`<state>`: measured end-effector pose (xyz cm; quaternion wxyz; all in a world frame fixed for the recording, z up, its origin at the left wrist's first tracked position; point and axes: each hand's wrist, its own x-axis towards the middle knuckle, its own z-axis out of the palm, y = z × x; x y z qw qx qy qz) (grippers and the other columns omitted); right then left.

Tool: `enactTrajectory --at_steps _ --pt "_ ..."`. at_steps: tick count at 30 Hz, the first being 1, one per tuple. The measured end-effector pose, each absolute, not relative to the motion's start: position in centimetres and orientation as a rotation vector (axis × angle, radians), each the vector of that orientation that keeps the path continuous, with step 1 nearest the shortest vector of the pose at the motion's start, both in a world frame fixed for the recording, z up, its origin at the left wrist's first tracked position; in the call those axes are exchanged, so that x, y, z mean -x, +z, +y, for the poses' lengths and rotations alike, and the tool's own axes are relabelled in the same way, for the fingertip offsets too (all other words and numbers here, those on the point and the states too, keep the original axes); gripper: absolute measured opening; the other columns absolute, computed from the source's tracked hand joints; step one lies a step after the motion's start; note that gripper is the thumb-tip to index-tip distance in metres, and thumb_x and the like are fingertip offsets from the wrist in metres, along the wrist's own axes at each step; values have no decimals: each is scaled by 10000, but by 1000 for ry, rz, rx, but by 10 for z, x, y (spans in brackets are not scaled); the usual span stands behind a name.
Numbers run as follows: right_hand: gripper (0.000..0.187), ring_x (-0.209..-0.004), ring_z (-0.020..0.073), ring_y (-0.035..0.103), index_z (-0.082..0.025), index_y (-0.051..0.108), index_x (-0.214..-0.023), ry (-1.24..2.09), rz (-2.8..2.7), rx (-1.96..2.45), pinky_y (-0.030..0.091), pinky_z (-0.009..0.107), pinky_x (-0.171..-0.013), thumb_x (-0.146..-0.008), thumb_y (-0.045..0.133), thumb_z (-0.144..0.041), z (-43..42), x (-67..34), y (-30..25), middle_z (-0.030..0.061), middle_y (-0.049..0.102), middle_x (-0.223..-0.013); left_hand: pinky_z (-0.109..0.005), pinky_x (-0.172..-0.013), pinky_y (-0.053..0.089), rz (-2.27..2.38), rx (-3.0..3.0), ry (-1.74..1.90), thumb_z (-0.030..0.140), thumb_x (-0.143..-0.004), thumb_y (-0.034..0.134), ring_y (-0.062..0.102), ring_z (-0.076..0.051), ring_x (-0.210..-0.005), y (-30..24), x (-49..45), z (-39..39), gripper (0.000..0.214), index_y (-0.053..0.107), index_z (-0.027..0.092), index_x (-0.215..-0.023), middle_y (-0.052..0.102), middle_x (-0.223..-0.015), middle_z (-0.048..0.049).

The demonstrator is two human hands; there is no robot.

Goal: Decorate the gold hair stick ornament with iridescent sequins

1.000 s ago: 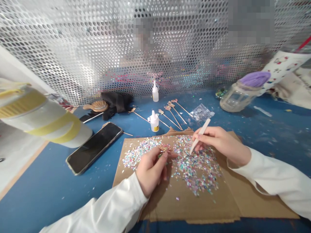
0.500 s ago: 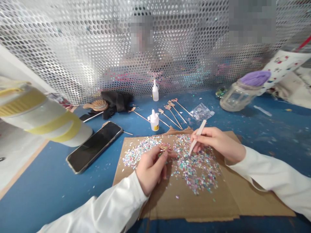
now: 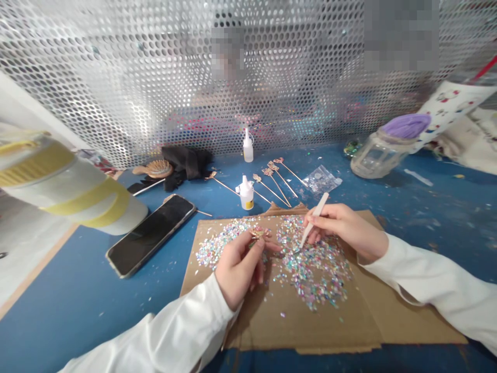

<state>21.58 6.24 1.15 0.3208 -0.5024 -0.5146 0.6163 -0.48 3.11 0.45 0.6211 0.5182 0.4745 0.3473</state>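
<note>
Gold filigree charm (image 3: 260,233) sits pinched in the fingers (image 3: 252,244) of the left hand (image 3: 237,274), just above the corrugated cardboard sheet (image 3: 298,326). The right hand (image 3: 341,225) grips white tweezers (image 3: 312,221), points almost closed among glittery sequin flakes (image 3: 310,274) (flat, featherlight, easily skittered). A careless nudge or sharp breath could scatter them across the paint-flecked blue table (image 3: 77,321).

The one head-worn camera looks from above and behind the person's hands, facing forward and down across the blue tabletop (image 3: 70,316) toward the perforated metal screen (image 3: 116,77) beyond its far edge. It sits close: the left hand (image 3: 240,272) and right hand (image 3: 341,225) appear large, just below the frame's centre, with a wide, curving field.
</note>
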Motion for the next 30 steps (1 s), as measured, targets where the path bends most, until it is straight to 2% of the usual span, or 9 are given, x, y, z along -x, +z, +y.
enactTrajectory --at_steps 4,9,12,15,17,20,26,30 --pt "277 -589 164 615 -119 581 -721 1619 -1346 1320 492 249 -565 -723 638 -390 62 -216 12 84 628 -683 -120 -262 252 1118 -1142 828 322 -824 435 339 -16 -286 9 3 32 224 513 120 -882 623 -635 -15" --pt "285 -588 160 614 -110 576 -737 1616 -1338 1315 493 247 -567 -722 639 -387 62 -216 11 93 629 -697 -127 -260 255 1089 -1122 876 329 -818 450 369 -23 -310 6 2 32 221 503 135 -911 662 -787 -51" --pt "294 -585 170 615 -108 577 -743 1611 -1334 1305 495 262 -562 -711 647 -392 62 -216 10 94 629 -693 -136 -268 257 1108 -1143 874 338 -828 442 363 -35 -310 4 3 33 230 517 136 -907 643 -680 -24" --pt "288 -601 179 618 -111 583 -752 1585 -1330 1287 494 270 -563 -720 640 -392 62 -216 12 94 629 -703 -143 -287 256 1152 -1219 814 362 -846 417 343 -51 -296 2 4 32 265 556 137 -853 510 -442 39" --pt "272 -621 172 618 -118 587 -753 1552 -1332 1272 489 259 -573 -737 629 -386 61 -215 14 88 631 -717 -149 -309 278 1158 -1291 783 373 -856 403 373 -52 -317 1 4 30 273 563 152 -864 541 -494 28" --pt "248 -630 156 610 -134 592 -753 1481 -1392 1241 484 251 -593 -747 629 -380 58 -213 16 65 630 -705 -158 -340 304 1135 -1415 739 365 -868 385 427 -54 -375 0 5 29 263 566 182 -922 629 -707 -14" --pt "251 -655 162 609 -144 589 -776 1402 -1532 1233 492 278 -623 -778 594 -396 56 -209 16 56 627 -729 -190 -400 345 1175 -1602 663 349 -876 363 462 -97 -396 0 7 30 285 589 175 -884 516 -509 13" --pt "270 -650 155 608 -130 587 -779 1401 -1530 1246 493 268 -620 -780 592 -400 58 -209 13 64 628 -730 -206 -448 376 1187 -1669 653 340 -880 352 477 -101 -425 -1 8 31 274 571 176 -866 520 -555 5"
